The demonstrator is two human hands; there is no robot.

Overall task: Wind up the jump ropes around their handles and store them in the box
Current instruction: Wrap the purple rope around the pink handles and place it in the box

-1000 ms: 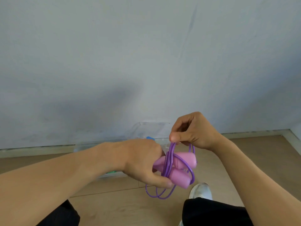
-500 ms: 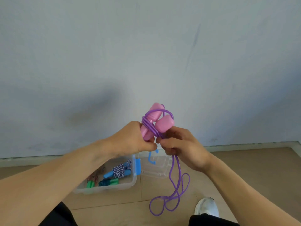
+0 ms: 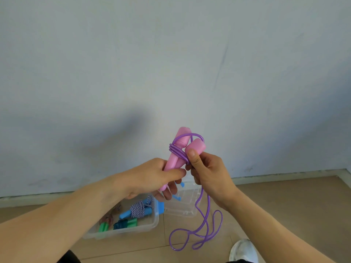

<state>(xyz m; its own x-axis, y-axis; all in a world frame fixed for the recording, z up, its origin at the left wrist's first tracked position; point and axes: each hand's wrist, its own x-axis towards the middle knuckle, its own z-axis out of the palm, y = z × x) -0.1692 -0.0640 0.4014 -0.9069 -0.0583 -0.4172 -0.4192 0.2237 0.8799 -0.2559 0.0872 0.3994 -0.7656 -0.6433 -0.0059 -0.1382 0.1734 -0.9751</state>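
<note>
Nearest, at the bottom edge, a white shoe (image 3: 244, 250) on the wooden floor (image 3: 284, 205), cut off by the frame. Just left of it, loose loops of purple rope (image 3: 206, 223) hanging down to floor level, clear of the box. Left of those loops, a clear plastic box (image 3: 150, 225) open on the floor, holding a blue-handled rope (image 3: 139, 208) wound in blue-and-white cord, green handles (image 3: 103, 227) and a brownish tangle too blurred to name. Bare floor between box and shoe, with room around the dangling loops. Beside the box on its right, touching or nearly touching it, a clear lid (image 3: 185, 204) with blue clips, lying flat near the foot of the wall.

Higher up, mid-frame, both hands raised in front of the wall. Left hand (image 3: 152, 179) curled round the lower ends of two pink handles (image 3: 177, 149), gripping them together. Right hand (image 3: 206, 172) grasping the rope just below the handles, thumb pressed against the nearer handle, rope trailing down from under the palm. Several purple turns wrapped tightly across the middle of the handles, with one wider loop arching over their tops. Handle tops splayed apart, tilted up and to the right.

Farthest, a plain pale wall (image 3: 171, 63) with faint scuffs, meeting the floor at a light skirting strip. No readable writing or brand marks anywhere.
</note>
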